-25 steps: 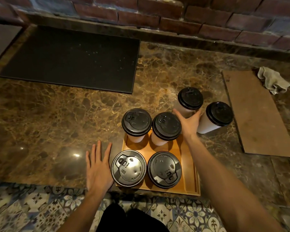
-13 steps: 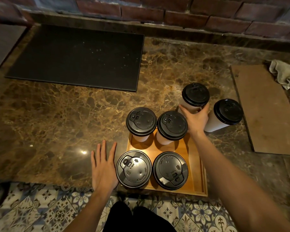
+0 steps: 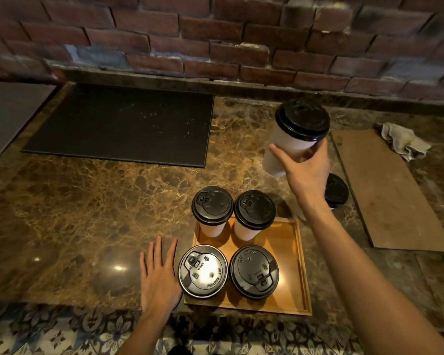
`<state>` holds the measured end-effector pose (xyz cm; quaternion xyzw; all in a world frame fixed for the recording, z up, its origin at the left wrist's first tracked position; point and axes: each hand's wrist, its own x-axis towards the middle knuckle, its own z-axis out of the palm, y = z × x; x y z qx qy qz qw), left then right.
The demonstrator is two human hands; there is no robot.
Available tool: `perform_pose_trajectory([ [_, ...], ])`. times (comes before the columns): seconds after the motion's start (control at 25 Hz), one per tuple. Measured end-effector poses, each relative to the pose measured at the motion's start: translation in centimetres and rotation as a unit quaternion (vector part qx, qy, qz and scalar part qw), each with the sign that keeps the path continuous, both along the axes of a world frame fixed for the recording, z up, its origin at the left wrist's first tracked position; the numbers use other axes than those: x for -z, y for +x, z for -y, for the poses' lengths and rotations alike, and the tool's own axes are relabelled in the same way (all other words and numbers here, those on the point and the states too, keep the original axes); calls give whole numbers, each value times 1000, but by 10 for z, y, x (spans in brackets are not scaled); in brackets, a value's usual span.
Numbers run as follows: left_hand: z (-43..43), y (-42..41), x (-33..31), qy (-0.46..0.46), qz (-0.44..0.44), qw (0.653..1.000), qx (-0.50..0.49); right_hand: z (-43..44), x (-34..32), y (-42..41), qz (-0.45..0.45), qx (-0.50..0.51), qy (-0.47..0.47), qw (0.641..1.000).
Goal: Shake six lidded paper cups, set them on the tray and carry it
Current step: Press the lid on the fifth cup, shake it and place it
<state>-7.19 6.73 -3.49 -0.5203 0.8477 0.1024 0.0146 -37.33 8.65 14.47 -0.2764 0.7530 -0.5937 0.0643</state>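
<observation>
The right hand (image 3: 305, 175) grips the fifth cup (image 3: 290, 144) round its white wall and holds it tilted in the air, beyond the far right corner of the tray (image 3: 290, 242); I'd call this the shaking step. 4 cups (image 3: 212, 206) stand on the tray's left side. The left hand (image 3: 158, 278) lies flat on the counter (image 3: 87, 213), fingers straight, just left of the tray. Next it needs setting upright in the tray's bare right strip, clear of neighbouring lids; the sixth cup (image 3: 337, 190) waits behind the right forearm.
</observation>
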Motion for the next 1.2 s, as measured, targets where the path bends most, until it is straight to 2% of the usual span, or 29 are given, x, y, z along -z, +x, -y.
perform_pose_trajectory([
  [0.24, -1, 2, 0, 2, 10, 1000, -3, -42, -94, 45, -45, -81, -39, 995],
  [0.4, -3, 1, 0, -1, 9, 1000, -14, -74, -130, 83, -60, -116, -29, 991],
  [0.6, 2, 5, 9, -5, 6, 1000, -12, -108, -129, 122, -71, -149, -25, 986],
  [0.76, 3, 7, 9, -9, -29, 1000, -7, -123, -116, 149, -64, -161, -27, 985],
  [0.8, 4, 6, 5, 16, -66, 997, -24, -125, -114, 153, -61, -165, -27, 984],
  [0.84, 4, 4, -6, 72, -148, 984, -71, -126, -114, 155, -62, -169, -26, 983],
  [0.88, 6, 0, -22, 137, -275, 941, -144, -126, -115, 155, -66, -171, -23, 983],
  [0.92, 9, -2, -43, 188, -386, 878, -211, -126, -117, 154, -70, -173, -20, 982],
  [0.96, 13, -1, -66, 203, -473, 822, -245, -126, -119, 153, -74, -176, -16, 981],
  [1.0, 15, 1, -89, 186, -539, 786, -239, -126, -120, 151, -76, -182, -10, 980],
  [1.08, 18, 6, -139, 130, -620, 755, -170, -125, -123, 146, -76, -200, 4, 977],
  [1.16, 11, 7, -192, 130, -660, 740, -1, -124, -126, 139, -77, -222, 21, 972],
  [1.2, 7, 5, -213, 162, -650, 738, 86, -124, -128, 135, -72, -237, 27, 968],
])
